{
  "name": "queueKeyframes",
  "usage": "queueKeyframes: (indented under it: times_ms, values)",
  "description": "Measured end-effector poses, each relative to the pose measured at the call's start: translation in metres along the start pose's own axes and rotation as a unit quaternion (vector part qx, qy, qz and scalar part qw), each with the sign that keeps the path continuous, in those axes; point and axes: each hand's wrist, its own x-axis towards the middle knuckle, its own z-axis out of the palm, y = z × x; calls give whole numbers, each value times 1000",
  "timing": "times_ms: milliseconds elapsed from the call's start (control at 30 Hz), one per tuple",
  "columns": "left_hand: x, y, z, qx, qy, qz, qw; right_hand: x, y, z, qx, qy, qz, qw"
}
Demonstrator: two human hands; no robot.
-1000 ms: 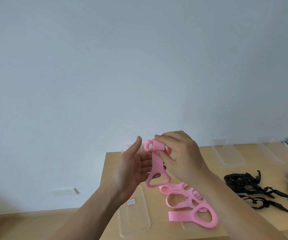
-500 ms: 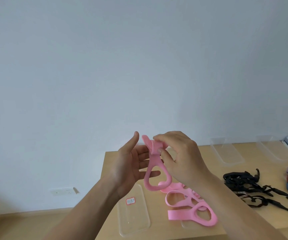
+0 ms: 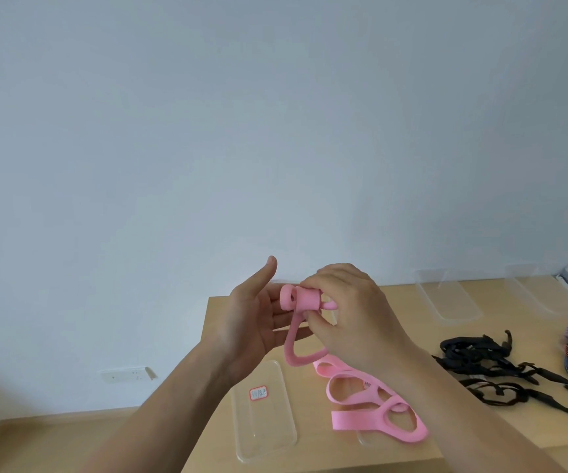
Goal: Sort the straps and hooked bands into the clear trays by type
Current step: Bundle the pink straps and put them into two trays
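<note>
The soft pink looped rubber strap point(image 3: 301, 299) hangs above the wooden surface point(image 3: 494, 326), its rolled top pinched by the right hand point(image 3: 350, 312). The left hand point(image 3: 251, 322) rests straight-fingered behind it. The springy roll could uncurl, slip out and miss the clear plastic tray point(image 3: 265, 431).

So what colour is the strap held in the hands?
The strap is pink, seen in the head view.

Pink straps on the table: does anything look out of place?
Nothing looks damaged. The pink straps lie heaped and overlapping, sprawled partly over a clear tray rather than gathered inside it. The labelled tray beside them holds nothing.
</note>
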Motion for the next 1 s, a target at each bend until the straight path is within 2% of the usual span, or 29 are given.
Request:
queueKeyframes:
  times_ms: [167, 300, 400, 500, 633, 833, 1000]
  values:
    - [0, -9, -1, 8, -12, -29, 999, 0, 0, 2, 45, 38, 33, 998]
    - [-1, -14, -1, 7, -32, -39, 999, -4, 2, 9, 31, 74, 7, 997]
    - [-3, -15, -4, -35, -69, -59, 995, -9, 6, 19, 13, 87, -8, 996]
    - [-5, -15, -10, -63, -93, -65, 992, -13, 7, 27, -5, 67, -23, 998]
    - [-4, -16, -21, -74, -79, -59, 992, -12, 0, 33, 13, 43, -33, 998]
    - [-1, -17, -36, -68, -55, -65, 994, -7, -6, 47, 56, -49, 32, 997]
    - [0, -15, -57, -45, -56, -67, 995, 0, -18, 62, 41, -43, 0, 998]
